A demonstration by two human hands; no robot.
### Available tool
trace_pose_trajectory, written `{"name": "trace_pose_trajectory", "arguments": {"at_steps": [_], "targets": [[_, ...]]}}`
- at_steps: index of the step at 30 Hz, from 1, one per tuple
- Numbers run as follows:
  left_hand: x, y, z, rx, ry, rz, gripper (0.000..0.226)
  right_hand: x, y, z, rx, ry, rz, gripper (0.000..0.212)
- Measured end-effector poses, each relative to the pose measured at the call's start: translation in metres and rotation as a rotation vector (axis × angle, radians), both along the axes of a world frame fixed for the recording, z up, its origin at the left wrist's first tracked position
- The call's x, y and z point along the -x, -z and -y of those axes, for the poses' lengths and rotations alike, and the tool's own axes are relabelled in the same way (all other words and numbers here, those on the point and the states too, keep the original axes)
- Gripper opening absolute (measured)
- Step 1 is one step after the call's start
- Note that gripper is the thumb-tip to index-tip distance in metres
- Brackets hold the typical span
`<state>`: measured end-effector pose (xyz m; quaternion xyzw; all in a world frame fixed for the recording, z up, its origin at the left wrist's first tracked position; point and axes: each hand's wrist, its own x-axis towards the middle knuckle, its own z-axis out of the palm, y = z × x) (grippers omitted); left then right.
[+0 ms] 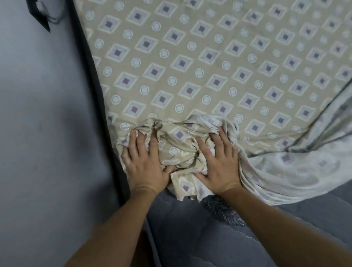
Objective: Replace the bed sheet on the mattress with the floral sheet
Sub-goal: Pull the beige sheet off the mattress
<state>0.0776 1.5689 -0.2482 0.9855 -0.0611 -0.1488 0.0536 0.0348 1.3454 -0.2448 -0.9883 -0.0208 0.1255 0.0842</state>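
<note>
A beige sheet (pixel 215 46) printed with diamonds and circles covers most of the mattress (pixel 217 245). Its near left corner is pulled off and bunched into a crumpled heap (pixel 180 152). My left hand (pixel 144 166) lies flat on the left side of that heap, fingers spread, fingertips sunk into the folds. On the heap's right side my right hand (pixel 217 163) presses down the same way. Both thumbs touch the fabric between the hands. The sheet's near edge (pixel 308 168) is folded back, showing its pale underside. The bare grey quilted mattress shows below. No floral sheet is in view.
A grey wall (pixel 26 129) runs along the left, tight against the bed's dark edge (pixel 91 77). A black strap (pixel 37 12) hangs on the wall at the top left.
</note>
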Motion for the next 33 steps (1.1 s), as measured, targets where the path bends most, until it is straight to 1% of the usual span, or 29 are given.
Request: {"name": "trace_pose_trajectory", "arguments": {"at_steps": [3,7,9,12,15,18,20,23,26,28,29,32,33], "targets": [[-0.001,0.001,-0.001,-0.004,0.011,0.007,0.098,-0.001,0.001,-0.001,-0.003,-0.008,0.009,0.092],[0.003,-0.002,-0.002,0.024,0.048,0.064,0.067,0.000,-0.006,-0.001,-0.035,-0.007,0.015,0.089],[0.002,-0.008,-0.005,0.027,0.078,0.087,0.058,-0.001,-0.016,-0.001,-0.063,-0.001,0.005,0.092],[-0.018,-0.019,-0.012,0.010,0.170,0.126,0.054,-0.023,-0.032,0.006,-0.064,-0.073,-0.016,0.093],[-0.051,-0.027,-0.020,-0.021,0.315,0.157,0.053,-0.066,-0.038,0.007,-0.026,-0.143,-0.015,0.091],[-0.093,-0.025,-0.023,-0.134,0.465,0.186,0.048,-0.110,-0.036,-0.002,0.024,-0.185,-0.003,0.090],[-0.134,-0.025,-0.022,-0.172,0.472,0.215,0.050,-0.140,-0.033,-0.008,0.037,-0.148,0.040,0.088],[-0.213,-0.038,-0.020,-0.243,0.435,0.219,0.064,-0.203,-0.030,-0.021,0.047,-0.081,0.092,0.085],[-0.288,-0.051,-0.016,-0.286,0.325,0.196,0.084,-0.284,-0.028,-0.027,0.069,-0.076,0.118,0.084],[-0.315,-0.046,-0.015,-0.250,0.248,0.173,0.094,-0.327,-0.023,-0.021,0.082,-0.114,0.147,0.084],[-0.320,-0.042,-0.016,-0.217,0.229,0.168,0.091,-0.339,-0.018,-0.016,0.070,-0.139,0.167,0.084],[-0.316,-0.020,-0.021,-0.081,0.249,0.282,0.050,-0.344,-0.006,-0.006,-0.002,-0.151,0.212,0.091],[-0.316,-0.015,-0.023,-0.047,0.255,0.308,0.044,-0.342,-0.002,-0.005,-0.006,-0.144,0.228,0.094]]}}
